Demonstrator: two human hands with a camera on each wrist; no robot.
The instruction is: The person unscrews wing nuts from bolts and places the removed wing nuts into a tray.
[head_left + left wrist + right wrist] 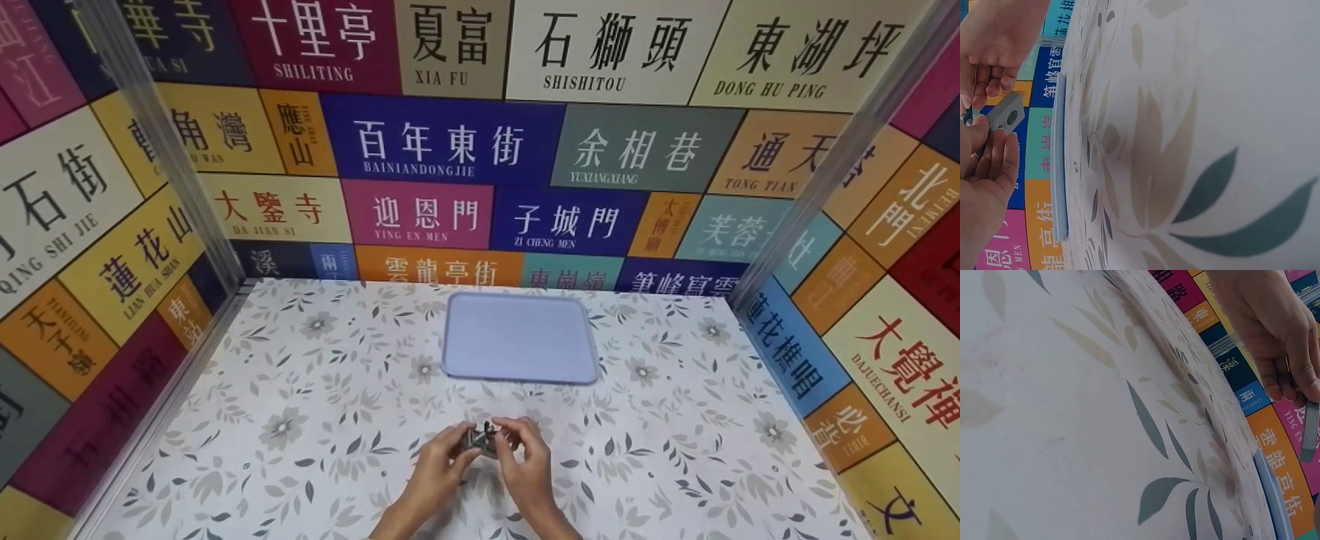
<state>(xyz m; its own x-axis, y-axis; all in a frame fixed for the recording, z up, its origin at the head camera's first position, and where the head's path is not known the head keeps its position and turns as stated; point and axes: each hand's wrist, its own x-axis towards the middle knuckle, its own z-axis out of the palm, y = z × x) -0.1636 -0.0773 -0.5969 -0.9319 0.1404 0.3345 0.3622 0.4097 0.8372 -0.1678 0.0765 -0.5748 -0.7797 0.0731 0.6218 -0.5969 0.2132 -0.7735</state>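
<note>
Grey block (1003, 112) with round hole, held above the worktop (247, 465), nearer the person than the lavender tray (521, 337). Left hand (439, 461) pinches it; right hand (523, 459) has fingertips at a small dark part (967, 117), can't tell if pinching. Best: brace block firmly, press lightly, stay low.

A small booth-like work nook, closed in on three sides: behind the table (375, 405), its white top patterned with grey flowers and leaves, stands a back wall (442, 139) of coloured blocks bearing Chinese lettering with romanised spellings such as SHILITING; a left wall (75, 247) and right wall (874, 300) in similar print flank the table, and pale posts (174, 150) rise at its far corners
</note>
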